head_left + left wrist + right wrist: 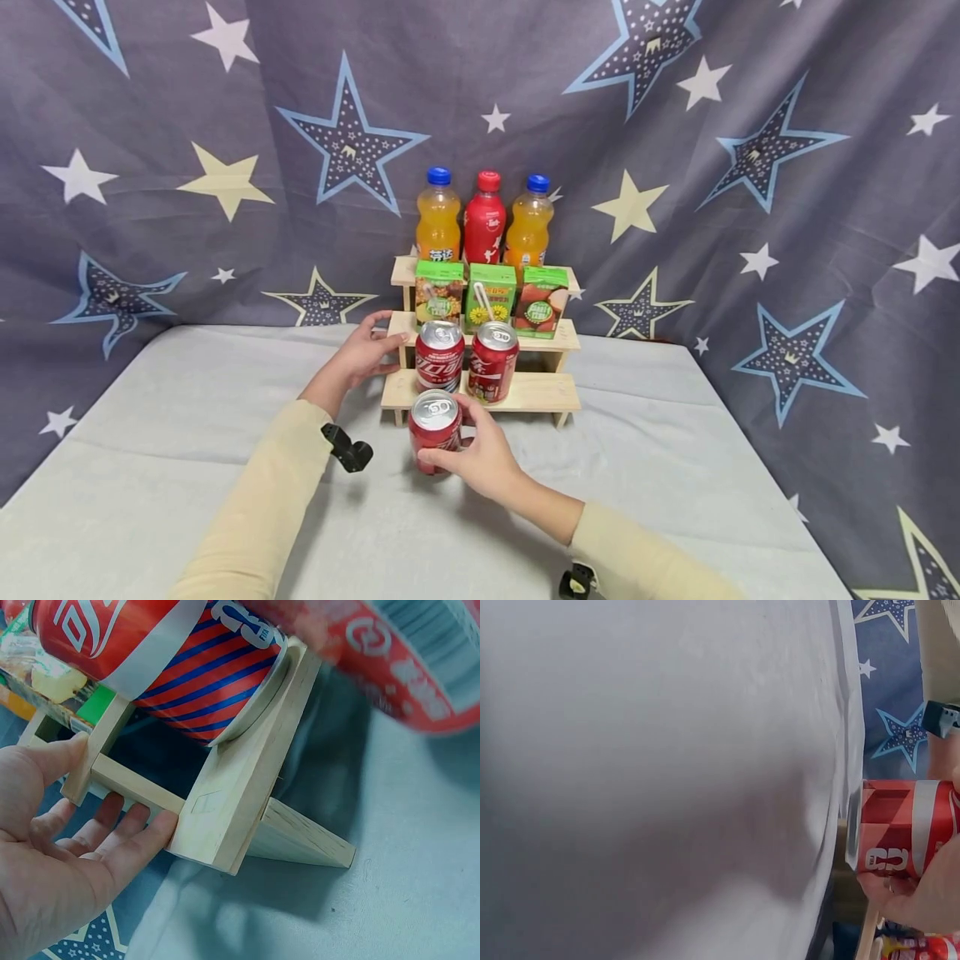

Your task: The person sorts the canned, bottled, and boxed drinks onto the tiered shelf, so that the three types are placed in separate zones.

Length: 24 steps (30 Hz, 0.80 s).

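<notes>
A three-step wooden display rack (543, 393) stands on the table. My left hand (362, 357) holds its left side; in the left wrist view the thumb (60, 756) rests on a shelf end while the fingers curl at the side rail. In front of the lowest step, my right hand (486, 452) grips a red soda can (435, 425), thumb on the near side and the can upright. Two more red cans stand on that step, a left can (438, 358) and a right can (495, 364). The held can (892, 825) also appears at the right wrist view's edge.
Three juice cartons (491, 300) line the middle step. On the top step are two orange soda bottles (438, 218) with blue caps and a red bottle (485, 221) between them. A star-patterned curtain (487, 75) hangs behind the pale-covered table (652, 467).
</notes>
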Each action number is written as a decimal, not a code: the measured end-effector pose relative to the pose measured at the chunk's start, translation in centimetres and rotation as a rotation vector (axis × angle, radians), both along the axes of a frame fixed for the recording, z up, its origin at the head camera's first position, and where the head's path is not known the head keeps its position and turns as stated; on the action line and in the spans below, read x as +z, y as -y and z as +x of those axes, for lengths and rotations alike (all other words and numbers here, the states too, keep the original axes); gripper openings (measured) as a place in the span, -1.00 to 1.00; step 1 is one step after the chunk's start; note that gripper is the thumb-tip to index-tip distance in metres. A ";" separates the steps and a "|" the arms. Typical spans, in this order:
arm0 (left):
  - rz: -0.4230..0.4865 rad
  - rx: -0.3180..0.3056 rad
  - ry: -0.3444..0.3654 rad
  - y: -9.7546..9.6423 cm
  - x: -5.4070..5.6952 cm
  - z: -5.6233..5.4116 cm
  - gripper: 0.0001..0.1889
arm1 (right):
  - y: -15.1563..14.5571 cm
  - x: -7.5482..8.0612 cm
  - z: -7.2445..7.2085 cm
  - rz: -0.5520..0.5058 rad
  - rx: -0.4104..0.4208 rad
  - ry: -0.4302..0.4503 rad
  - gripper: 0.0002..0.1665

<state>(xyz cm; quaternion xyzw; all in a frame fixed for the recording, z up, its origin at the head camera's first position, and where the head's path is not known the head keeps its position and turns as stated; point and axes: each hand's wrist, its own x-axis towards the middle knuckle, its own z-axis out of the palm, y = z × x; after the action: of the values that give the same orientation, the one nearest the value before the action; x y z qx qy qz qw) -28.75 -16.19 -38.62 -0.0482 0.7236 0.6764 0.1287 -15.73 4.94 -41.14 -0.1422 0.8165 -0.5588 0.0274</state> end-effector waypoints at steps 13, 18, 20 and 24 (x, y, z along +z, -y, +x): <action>0.001 -0.014 -0.002 0.0 0.0 0.0 -0.29 | -3.3 0.5 0.4 0.007 -0.033 0.015 -0.08; -0.003 -0.011 -0.004 0.0 0.0 0.0 -0.29 | -4.4 0.5 0.2 -0.002 -0.068 0.000 -0.10; -0.003 -0.010 -0.003 0.0 0.0 0.0 -0.29 | -4.8 0.5 0.2 -0.011 -0.081 -0.002 -0.09; 0.006 -0.009 0.004 0.0 0.1 0.0 -0.29 | -5.7 0.5 0.1 -0.023 -0.109 -0.010 -0.09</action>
<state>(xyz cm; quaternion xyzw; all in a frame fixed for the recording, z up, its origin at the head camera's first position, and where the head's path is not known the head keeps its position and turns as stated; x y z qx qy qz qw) -28.73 -16.20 -38.56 -0.0462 0.7216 0.6777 0.1334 -15.67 10.68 -40.68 -0.1006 0.8168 -0.5680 -0.0087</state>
